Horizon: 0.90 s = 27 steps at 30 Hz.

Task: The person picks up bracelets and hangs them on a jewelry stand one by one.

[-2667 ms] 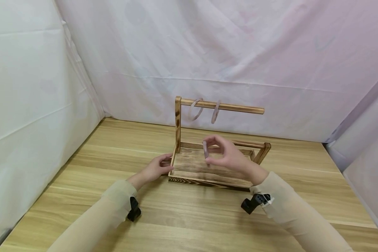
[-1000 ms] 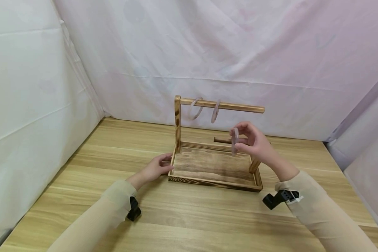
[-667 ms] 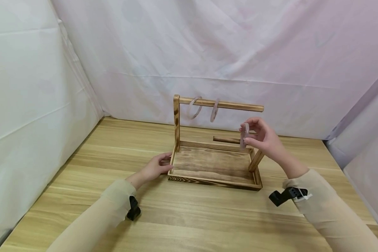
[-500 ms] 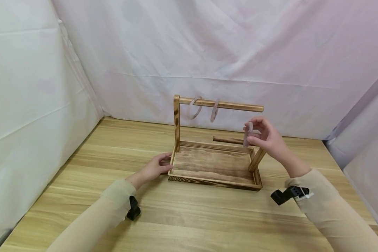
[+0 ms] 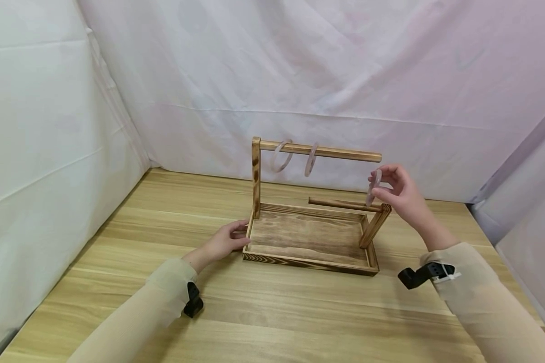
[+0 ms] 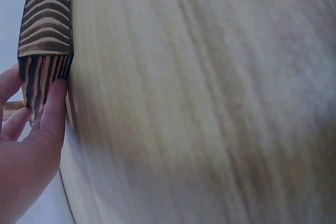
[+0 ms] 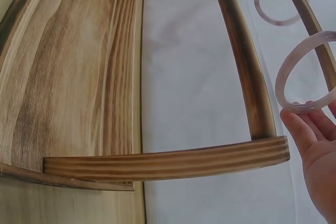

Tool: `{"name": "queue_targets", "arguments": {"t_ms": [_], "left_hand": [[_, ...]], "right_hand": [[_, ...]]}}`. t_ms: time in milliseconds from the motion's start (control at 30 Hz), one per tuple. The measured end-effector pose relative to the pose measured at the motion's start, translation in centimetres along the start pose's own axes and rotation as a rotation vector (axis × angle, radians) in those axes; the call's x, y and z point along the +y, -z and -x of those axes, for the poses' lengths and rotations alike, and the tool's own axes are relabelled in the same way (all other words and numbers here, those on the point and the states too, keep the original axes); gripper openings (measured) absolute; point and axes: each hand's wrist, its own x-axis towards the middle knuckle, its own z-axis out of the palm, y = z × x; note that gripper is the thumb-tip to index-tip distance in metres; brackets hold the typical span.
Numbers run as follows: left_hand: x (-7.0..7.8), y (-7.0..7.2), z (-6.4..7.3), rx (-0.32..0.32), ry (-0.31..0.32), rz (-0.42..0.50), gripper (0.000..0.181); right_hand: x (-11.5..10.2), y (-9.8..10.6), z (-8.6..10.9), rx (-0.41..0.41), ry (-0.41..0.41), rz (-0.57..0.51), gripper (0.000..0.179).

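Observation:
My right hand (image 5: 404, 195) pinches a pale pinkish bangle (image 5: 374, 188) between thumb and fingers. This bangle is upright, just below the free right end of the upper bar (image 5: 345, 154) of a wooden rack and above the lower bar (image 5: 333, 203). In the right wrist view the bangle (image 7: 285, 69) overlaps the upper bar; whether it encircles it I cannot tell. Two similar bangles, one (image 5: 275, 165) nearer the post and another (image 5: 310, 166), hang on the upper bar. My left hand (image 5: 220, 244) holds the left end wall of the rack's tray base (image 5: 309, 237).
The rack's left post (image 5: 256, 179) carries the upper bar, and a right post (image 5: 373, 229) carries the lower one. Beneath lies a wood-grain table (image 5: 272, 307). White cloth (image 5: 200, 96) hangs behind and at both sides.
My right hand has carried the bangle right and upward, from over the tray to near the upper bar's free end. The left hand and the hanging bangles have stayed put.

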Motion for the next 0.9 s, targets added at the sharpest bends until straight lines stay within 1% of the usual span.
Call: {"name": "queue_targets", "arguments": {"t_ms": [300, 467, 667, 900], "left_hand": [[0.1, 0.1, 0.0, -0.004, 0.005, -0.002, 0.059], [0.0, 0.1, 0.0, -0.006, 0.006, -0.003, 0.059], [-0.1, 0.1, -0.1, -0.005, 0.012, -0.009, 0.058], [-0.2, 0.0, -0.1, -0.006, 0.013, 0.005, 0.058]], "right_hand": [[0.1, 1.1, -0.2, 0.064, 0.0, -0.024, 0.029], [0.2, 1.5, -0.4, 0.093, -0.005, -0.003, 0.029], [0.2, 1.9, -0.8, 0.11, -0.016, 0.037, 0.029], [0.0, 2.2, -1.2, 0.135, -0.022, 0.003, 0.031]]}}
